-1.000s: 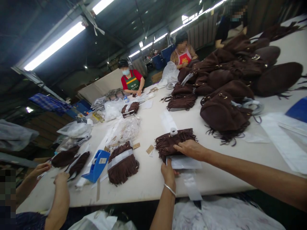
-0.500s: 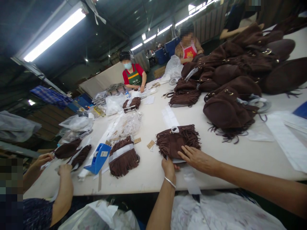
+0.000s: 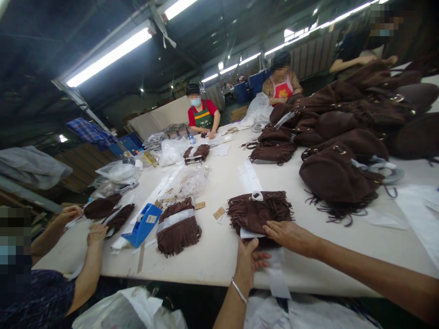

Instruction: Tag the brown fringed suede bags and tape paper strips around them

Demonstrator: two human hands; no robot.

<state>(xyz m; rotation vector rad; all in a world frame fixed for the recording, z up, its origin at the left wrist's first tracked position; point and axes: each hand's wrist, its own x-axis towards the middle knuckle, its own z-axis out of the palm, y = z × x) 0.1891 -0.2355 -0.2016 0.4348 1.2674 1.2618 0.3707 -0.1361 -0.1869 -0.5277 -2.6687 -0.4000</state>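
Note:
A dark brown fringed bag lies folded on the table in front of me, a white paper loop at its top edge. White paper shows under its near edge. My right hand has its fingers together on the near right edge of this bag, gripping it; the thumb is hidden. Just below the near edge is my left hand, open, fingers spread and thumb up, holding nothing. A white strip runs from under the bag over the table's front edge.
To the left lie a second fringed bag with a white band, a blue tape dispenser and brown tags. Brown bags are heaped at right. A co-worker's hands handle brown pieces at far left; other people work across the table.
My left hand has let go of the bag's near edge and opened just below it. My right hand has shifted from lying on the bag to its near edge. The camera view has shifted.

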